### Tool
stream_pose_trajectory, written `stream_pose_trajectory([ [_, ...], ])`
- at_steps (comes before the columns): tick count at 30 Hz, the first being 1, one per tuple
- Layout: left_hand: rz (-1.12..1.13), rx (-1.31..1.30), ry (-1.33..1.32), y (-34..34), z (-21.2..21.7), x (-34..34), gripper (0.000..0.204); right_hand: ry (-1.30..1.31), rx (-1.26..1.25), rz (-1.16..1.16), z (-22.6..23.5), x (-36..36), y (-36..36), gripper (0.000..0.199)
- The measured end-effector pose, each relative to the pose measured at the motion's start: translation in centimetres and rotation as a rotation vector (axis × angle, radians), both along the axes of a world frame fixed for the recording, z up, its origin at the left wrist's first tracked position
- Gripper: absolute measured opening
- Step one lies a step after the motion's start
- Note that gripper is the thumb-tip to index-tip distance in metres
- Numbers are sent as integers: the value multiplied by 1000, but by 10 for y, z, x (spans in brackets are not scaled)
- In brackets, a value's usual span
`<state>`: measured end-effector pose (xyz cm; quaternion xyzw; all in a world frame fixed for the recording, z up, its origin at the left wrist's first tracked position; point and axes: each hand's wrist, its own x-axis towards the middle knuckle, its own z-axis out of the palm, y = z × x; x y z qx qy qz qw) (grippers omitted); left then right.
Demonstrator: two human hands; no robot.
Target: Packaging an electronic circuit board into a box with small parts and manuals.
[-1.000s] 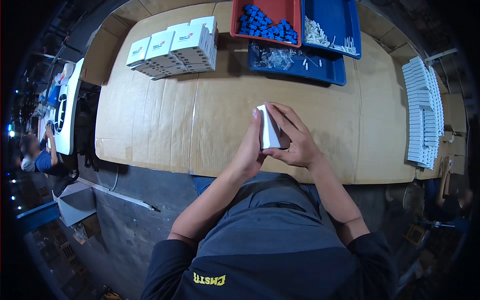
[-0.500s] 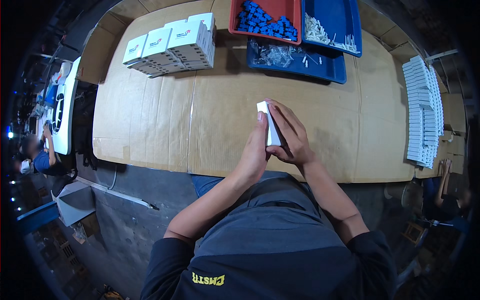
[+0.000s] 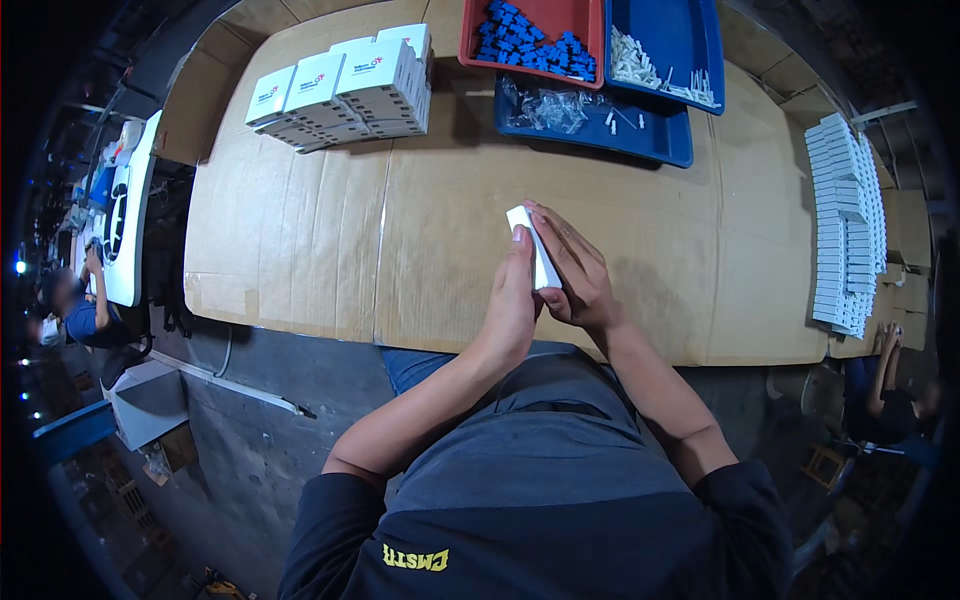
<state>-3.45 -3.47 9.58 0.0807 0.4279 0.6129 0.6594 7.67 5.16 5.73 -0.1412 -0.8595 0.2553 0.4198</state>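
A small white plastic box [image 3: 541,258] is pressed between my two hands above the near part of the cardboard-covered table [image 3: 450,250]. My left hand [image 3: 512,305] grips its left side, with the thumb lying along the upper edge. Against its right side, my right hand [image 3: 583,280] lies with its fingers together and its thumb at the near end. The box stands on edge, slightly tilted, and its broad faces are mostly covered by my palms.
Stacked white boxes [image 3: 345,90] stand at the far left. Beyond my hands are a red tray [image 3: 466,40] of blue clips, a blue tray [image 3: 715,60] of white plugs and another blue tray [image 3: 600,143] with clear plastic bits. White pieces [image 3: 845,225] are piled at the right edge.
The box and both hands have shifted very slightly left, and the box leans a bit more to the left at its far end. My grip stays the same.
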Motion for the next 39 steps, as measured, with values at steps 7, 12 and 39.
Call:
stream_pose_trajectory([
  [7,-18,-16,24,-2,-6,1,57,1,-27,3,-4,1,-3,75],
  [12,-26,-21,17,-3,-10,0,60,2,-42,15,-7,1,-4,75],
  [39,31,372,616,-6,-42,-13,72,-66,-309,-66,12,5,-31,45],
])
